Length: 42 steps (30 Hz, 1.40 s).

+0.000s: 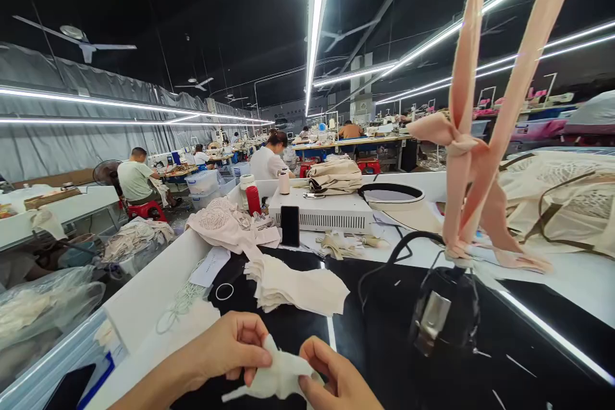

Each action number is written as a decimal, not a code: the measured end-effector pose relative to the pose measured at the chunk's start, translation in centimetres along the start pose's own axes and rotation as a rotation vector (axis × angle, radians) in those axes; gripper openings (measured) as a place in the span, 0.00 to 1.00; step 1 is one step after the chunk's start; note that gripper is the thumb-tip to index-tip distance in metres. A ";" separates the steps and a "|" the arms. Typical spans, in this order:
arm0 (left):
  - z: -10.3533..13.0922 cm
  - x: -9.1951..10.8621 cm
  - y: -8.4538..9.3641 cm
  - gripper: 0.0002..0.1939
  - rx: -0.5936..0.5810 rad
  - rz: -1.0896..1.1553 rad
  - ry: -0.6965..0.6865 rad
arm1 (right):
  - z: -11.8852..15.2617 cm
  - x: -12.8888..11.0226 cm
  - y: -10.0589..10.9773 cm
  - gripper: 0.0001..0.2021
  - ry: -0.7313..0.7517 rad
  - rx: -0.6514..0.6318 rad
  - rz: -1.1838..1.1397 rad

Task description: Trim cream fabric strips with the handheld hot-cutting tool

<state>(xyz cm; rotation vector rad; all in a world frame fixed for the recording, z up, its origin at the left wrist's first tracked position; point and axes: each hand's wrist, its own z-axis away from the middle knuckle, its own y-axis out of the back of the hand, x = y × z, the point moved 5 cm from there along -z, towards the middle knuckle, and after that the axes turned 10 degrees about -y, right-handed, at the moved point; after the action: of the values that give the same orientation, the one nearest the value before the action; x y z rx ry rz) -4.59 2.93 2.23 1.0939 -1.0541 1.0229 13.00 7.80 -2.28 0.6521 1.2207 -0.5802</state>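
Note:
Low in the view, a small cream fabric piece (278, 377) is stretched between my two hands over the glossy black work surface (379, 359). My left hand (235, 346) pinches its upper left part between thumb and fingers. On the other side, my right hand (334, 375) grips the right edge, fingers curled round it. A narrow strip of the piece hangs out to the lower left. Just beyond my hands lies a stack of cream fabric pieces (298, 285). To the right, a black electric cutting tool (444, 314) hangs from knotted pink fabric strips (468, 147).
A phone (290, 225) leans against a white vented box (321, 211) bearing folded fabric (335, 176). Lace garments (230, 224) lie at left, beside a red bottle (252, 198). A black-edged visor (394, 195) and a cable (408, 243) are at right. Several people sit farther back.

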 end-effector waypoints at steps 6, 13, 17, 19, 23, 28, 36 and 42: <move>0.2 2.1 1.3 0.22 0.025 0.012 -0.036 | -0.5 -1.8 -0.6 0.13 -0.086 -0.139 -0.048; 0.3 2.6 3.3 0.21 0.067 -0.045 -0.001 | -1.3 -0.8 -0.1 0.22 -0.146 -0.158 -0.039; -0.2 3.0 4.5 0.22 0.083 -0.082 -0.019 | -1.6 0.2 1.1 0.22 -0.143 -0.120 -0.050; -1.1 3.9 5.5 0.23 0.110 -0.131 -0.076 | -2.0 0.0 2.1 0.22 -0.105 -0.062 -0.067; -4.0 6.3 7.4 0.20 0.201 -0.216 -0.266 | -3.0 -2.5 5.6 0.23 0.144 0.279 -0.090; -7.6 6.9 8.1 0.14 0.285 -0.369 -0.504 | -4.1 -5.5 9.5 0.19 0.445 0.687 0.106; -9.6 0.6 6.3 0.08 0.171 -0.618 -0.572 | -7.3 -1.0 10.3 0.10 0.467 0.638 0.480; -8.8 -0.2 6.2 0.15 0.129 -0.718 -0.579 | -7.1 0.4 9.1 0.15 0.413 0.644 0.737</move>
<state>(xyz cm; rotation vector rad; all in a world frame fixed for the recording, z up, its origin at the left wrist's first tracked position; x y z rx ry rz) -9.44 12.57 1.89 1.7653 -0.9181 0.1923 14.96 19.21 -2.91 1.7403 1.0472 -0.1964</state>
